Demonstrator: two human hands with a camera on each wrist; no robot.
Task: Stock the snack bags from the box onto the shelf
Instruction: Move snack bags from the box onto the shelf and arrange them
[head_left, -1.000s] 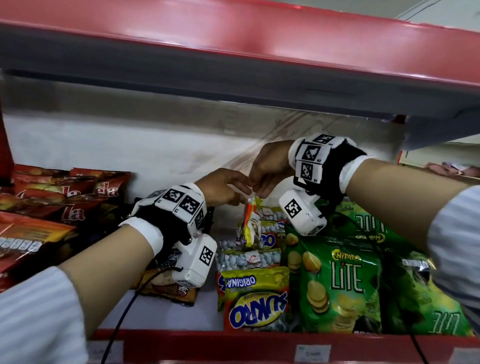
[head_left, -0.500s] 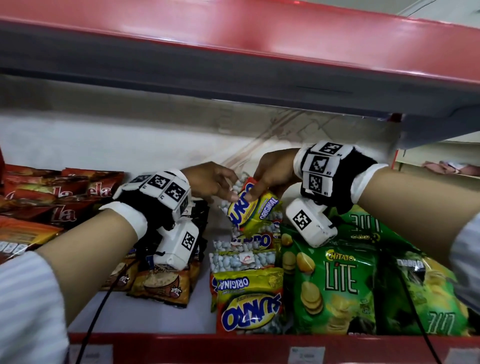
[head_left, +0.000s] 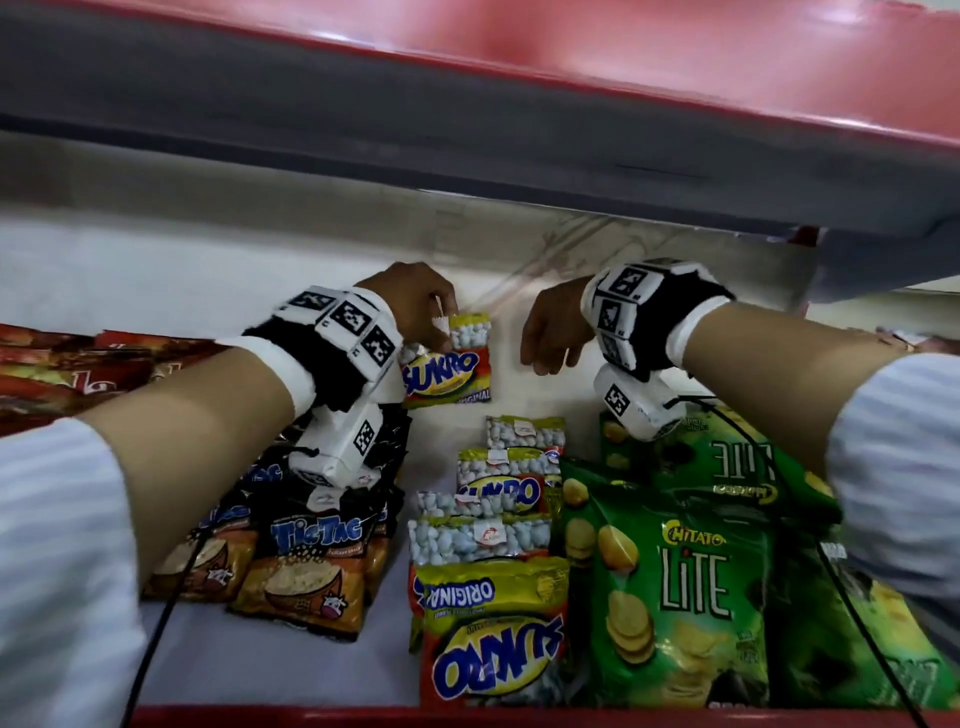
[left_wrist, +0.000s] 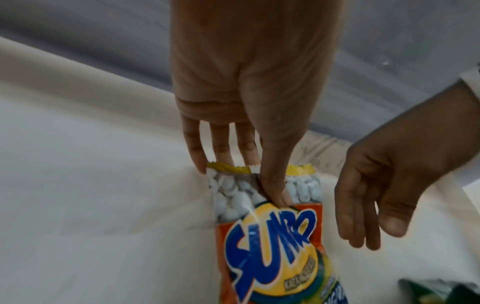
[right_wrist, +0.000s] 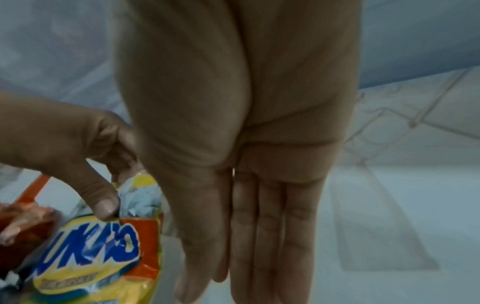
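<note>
Placing step: my left hand (head_left: 415, 306) pinches 1 Sukro bag (head_left: 449, 371) by its top, right hand (head_left: 553, 332) relaxed, empty. Next I'd guess: stand it behind the row.

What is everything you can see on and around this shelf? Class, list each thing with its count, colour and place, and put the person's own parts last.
Held Sukro bag: one, orange and yellow, upright at the shelf's back.
Sukro bags in row: several, centre.
Tic Tac bags: several, black and orange, left of centre.
Chitato Lite bags: several, green, right.
Red bags: several, far left.
Shelf: one, white, red front edge.
Left hand: pinches the held bag's top.
Right hand: empty, beside it.
</note>
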